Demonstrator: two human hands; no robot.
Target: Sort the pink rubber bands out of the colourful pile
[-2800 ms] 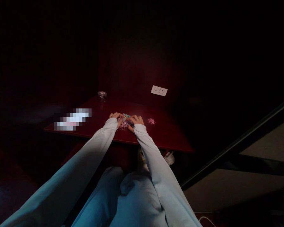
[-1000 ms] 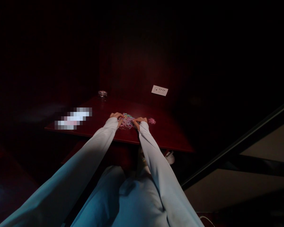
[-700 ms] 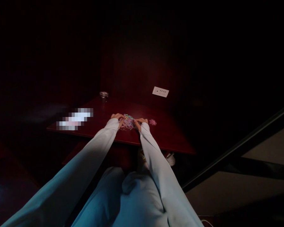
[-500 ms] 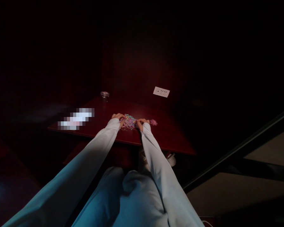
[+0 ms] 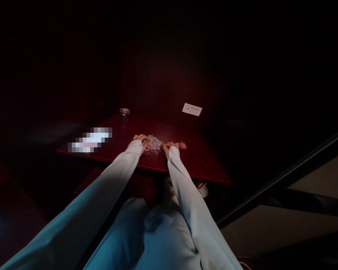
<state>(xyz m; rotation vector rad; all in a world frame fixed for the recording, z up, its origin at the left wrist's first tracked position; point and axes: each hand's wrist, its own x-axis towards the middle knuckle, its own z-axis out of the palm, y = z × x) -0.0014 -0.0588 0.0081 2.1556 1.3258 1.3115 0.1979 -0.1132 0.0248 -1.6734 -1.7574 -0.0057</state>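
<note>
A tangled heap of thin multicoloured strands (image 5: 154,144), pink, purple, teal and yellow, lies on the dark red table (image 5: 186,165). At the heap's left edge is my left hand (image 5: 141,138), its fingers bent and closed on some strands. My right hand (image 5: 169,147) pinches at the right edge of the same heap. A small pink bundle (image 5: 183,145) lies just beyond my right hand, on its right side. The fingertips are small and dim, so the exact strands held cannot be made out.
A clear lidded jar (image 5: 124,113) stands at the table's back left. A bright pixelated patch (image 5: 92,140) covers something flat at the left. On the wall behind is a white socket plate (image 5: 192,109). A dark diagonal bar (image 5: 284,174) crosses at right.
Both hands stay at the heap, with only a very slight shift of my right fingers. The rest looks the same.
</note>
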